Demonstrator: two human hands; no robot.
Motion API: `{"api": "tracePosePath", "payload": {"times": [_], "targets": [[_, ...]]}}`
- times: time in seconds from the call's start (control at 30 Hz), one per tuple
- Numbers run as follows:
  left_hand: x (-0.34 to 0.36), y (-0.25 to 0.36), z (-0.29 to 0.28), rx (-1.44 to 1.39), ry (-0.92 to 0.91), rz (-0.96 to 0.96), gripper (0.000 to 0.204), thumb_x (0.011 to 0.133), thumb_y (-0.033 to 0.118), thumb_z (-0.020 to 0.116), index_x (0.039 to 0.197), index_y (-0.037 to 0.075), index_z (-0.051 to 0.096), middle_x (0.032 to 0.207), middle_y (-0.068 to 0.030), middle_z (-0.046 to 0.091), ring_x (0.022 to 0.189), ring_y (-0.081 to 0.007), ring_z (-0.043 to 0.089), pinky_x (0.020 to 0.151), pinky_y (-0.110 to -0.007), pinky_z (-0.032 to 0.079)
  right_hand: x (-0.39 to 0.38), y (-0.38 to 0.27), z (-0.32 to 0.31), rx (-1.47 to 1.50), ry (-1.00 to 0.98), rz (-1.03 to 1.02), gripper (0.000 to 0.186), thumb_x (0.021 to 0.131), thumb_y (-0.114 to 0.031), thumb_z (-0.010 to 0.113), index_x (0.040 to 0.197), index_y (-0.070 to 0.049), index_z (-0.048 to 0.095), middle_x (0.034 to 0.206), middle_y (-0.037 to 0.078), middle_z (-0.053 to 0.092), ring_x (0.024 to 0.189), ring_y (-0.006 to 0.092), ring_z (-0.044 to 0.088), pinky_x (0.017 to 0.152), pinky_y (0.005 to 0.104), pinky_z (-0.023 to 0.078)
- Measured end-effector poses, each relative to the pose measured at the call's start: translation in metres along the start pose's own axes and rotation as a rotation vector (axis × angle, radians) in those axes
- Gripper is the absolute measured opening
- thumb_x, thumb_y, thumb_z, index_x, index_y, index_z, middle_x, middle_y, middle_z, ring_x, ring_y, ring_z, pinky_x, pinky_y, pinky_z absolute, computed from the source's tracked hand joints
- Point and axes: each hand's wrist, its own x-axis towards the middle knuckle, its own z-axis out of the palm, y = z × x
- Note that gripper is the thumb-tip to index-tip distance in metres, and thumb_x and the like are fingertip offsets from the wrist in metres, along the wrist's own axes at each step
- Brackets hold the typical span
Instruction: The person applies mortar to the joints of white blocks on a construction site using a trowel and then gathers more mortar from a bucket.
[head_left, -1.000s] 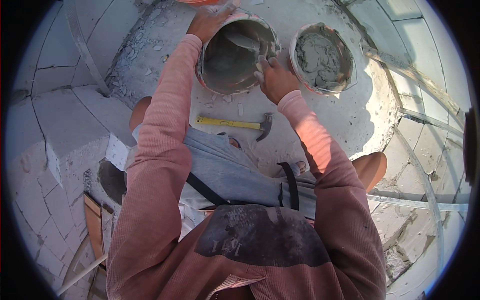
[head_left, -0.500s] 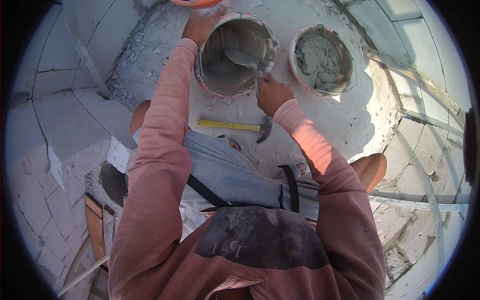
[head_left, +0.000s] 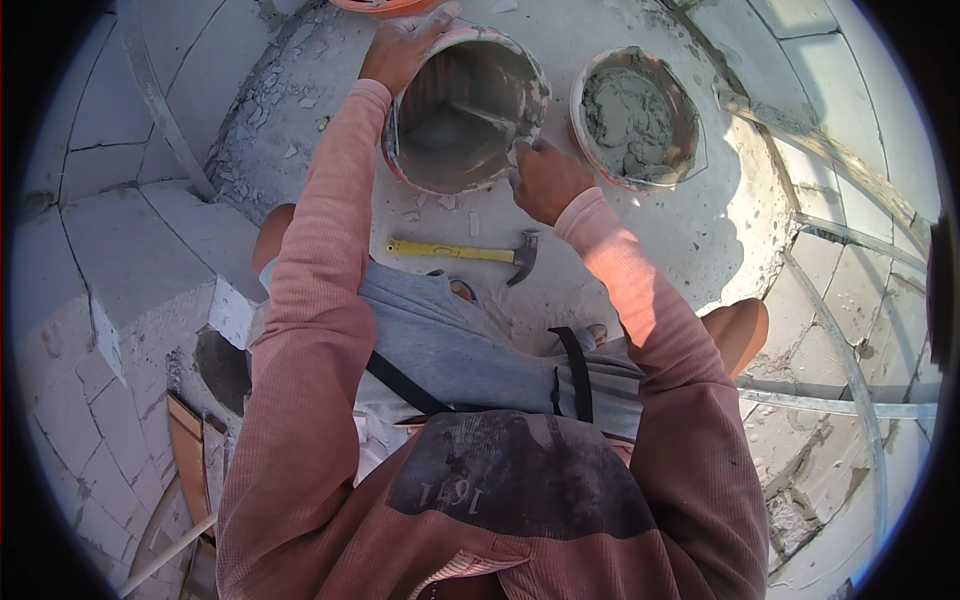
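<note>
A mortar-smeared bucket (head_left: pixel 432 100) stands before me, its inside coated with wet grey residue. My left hand (head_left: pixel 402 50) grips its far left rim. In my right hand (head_left: pixel 550 182), at the near right rim, is the handle of a trowel (head_left: pixel 487 114). The blade reaches into the bucket and shows as a thin, nearly edge-on strip; most of the handle is hidden by my fingers. Just right of it, a second bucket (head_left: pixel 577 118) holds a heap of grey mortar (head_left: pixel 628 115). A claw hammer (head_left: pixel 455 250) with a yellow handle lies on the floor between my legs and the first bucket.
An orange-red container (head_left: pixel 385 7) is cut off by the top edge. Pale block walls (head_left: pixel 125 90) rise on both sides. Long straight strips (head_left: pixel 850 165) lean at the right, another strip (head_left: pixel 160 100) at the left. Rubble (head_left: pixel 262 105) lines the left wall's foot.
The trowel's blade has turned from showing its flat face to nearly edge-on, as my right hand rolled and shifted slightly right. My left hand keeps its hold on the rim.
</note>
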Motion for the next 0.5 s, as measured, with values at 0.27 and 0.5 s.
{"api": "tracePosePath", "payload": {"times": [0.27, 0.5], "targets": [[-0.015, 0.023, 0.035, 0.105, -0.185, 0.082, 0.044, 0.086, 0.049, 0.067, 0.097, 0.007, 0.076, 0.085, -0.013, 0.072, 0.074, -0.026, 0.066, 0.077, -0.034, 0.051, 0.045, 0.019, -0.019, -0.05, -0.147, 0.086, 0.035, 0.091, -0.024, 0.053, 0.107, 0.005, 0.064, 0.101, 0.028, 0.068, 0.102, 0.0417, 0.066, 0.09, 0.0482, 0.053], [-0.028, 0.015, 0.035, 0.012, -0.247, 0.115, 0.038, 0.087, 0.042, 0.067, 0.097, 0.006, 0.076, 0.086, -0.0116, 0.072, 0.075, -0.0192, 0.064, 0.077, -0.032, 0.051, 0.041, 0.045, 0.0, 0.276, -0.294, 0.033, 0.064, 0.088, -0.056, 0.066, 0.113, 0.002, 0.063, 0.104, 0.025, 0.068, 0.1, 0.0378, 0.066, 0.09, 0.0435, 0.05]]}}
